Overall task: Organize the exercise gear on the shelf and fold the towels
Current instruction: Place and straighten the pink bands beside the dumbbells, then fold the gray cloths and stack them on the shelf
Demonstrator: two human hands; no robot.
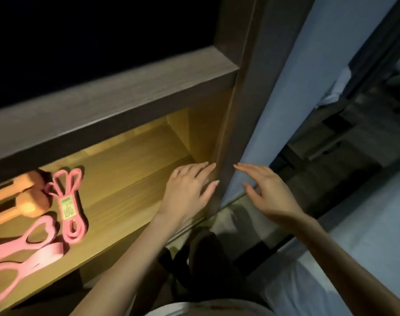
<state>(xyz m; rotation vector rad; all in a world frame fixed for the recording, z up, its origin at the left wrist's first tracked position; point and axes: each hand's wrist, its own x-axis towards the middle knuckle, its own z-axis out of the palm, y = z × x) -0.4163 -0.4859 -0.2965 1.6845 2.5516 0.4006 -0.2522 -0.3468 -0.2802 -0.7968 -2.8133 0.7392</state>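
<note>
A lit wooden shelf (130,179) holds exercise gear at its left end. A bundled pink resistance band (69,204) with a yellow label lies there. Beside it are orange dumbbells (23,197) and pink stretch bands with heart-shaped loops (30,247). My left hand (190,190) hovers with straight fingers over the shelf's bare right end, near the upright side panel (231,133). My right hand (267,190) is spread flat just outside the panel, in front of a pale wall. Neither hand holds anything. No towel is plainly visible.
A grey-brown board (117,96) caps the shelf opening, with a dark compartment above it. To the right is a pale blue wall (308,87) and a dim room with dark furniture (342,133). White fabric (308,288) lies at the lower right.
</note>
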